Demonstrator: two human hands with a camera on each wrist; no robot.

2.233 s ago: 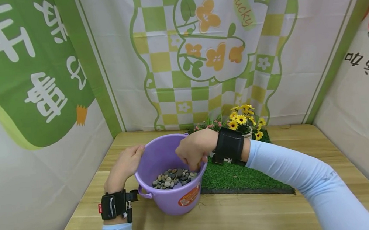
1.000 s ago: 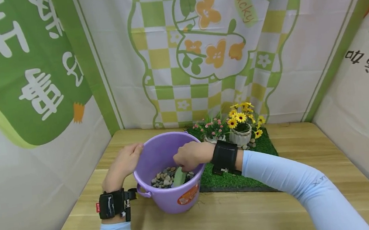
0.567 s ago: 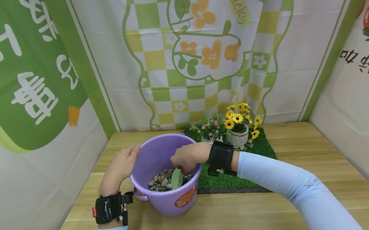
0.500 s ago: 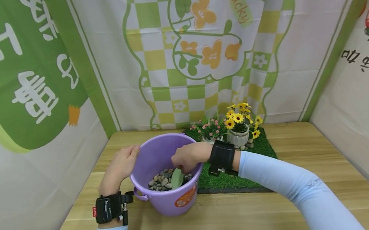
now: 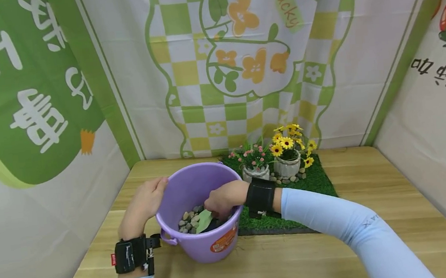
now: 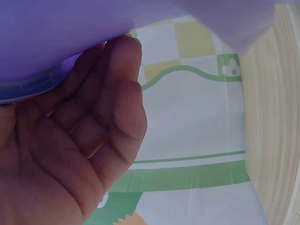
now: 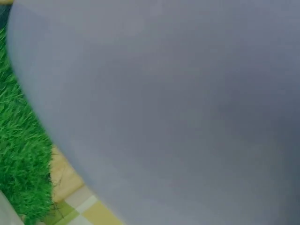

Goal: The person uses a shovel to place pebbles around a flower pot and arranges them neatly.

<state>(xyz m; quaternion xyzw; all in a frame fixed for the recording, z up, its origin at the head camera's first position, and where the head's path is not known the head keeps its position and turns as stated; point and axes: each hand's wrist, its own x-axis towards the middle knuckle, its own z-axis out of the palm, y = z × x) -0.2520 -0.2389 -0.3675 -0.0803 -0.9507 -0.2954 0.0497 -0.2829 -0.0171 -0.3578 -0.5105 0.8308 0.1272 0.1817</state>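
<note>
A purple bucket with an orange label stands on the table, several grey and tan pebbles lying in its bottom. At its left rim my left hand grips the edge; in the left wrist view, that hand's fingers curl up against the purple plastic. My right hand reaches down over the right rim and holds a pale green scoop-like tool, tilted to the left among the pebbles. Its fingertips are hidden. In the right wrist view the bucket wall fills most of the picture.
Behind the bucket and to its right lies an artificial grass mat. On it stand a pot of pink flowers and a pot of yellow flowers, with small stones around them. A printed cloth hangs behind the wooden table.
The right hand has gone lower into the bucket. The green tool, out of sight at first, came into view and now leans farther left. The left hand keeps its grip on the rim.
</note>
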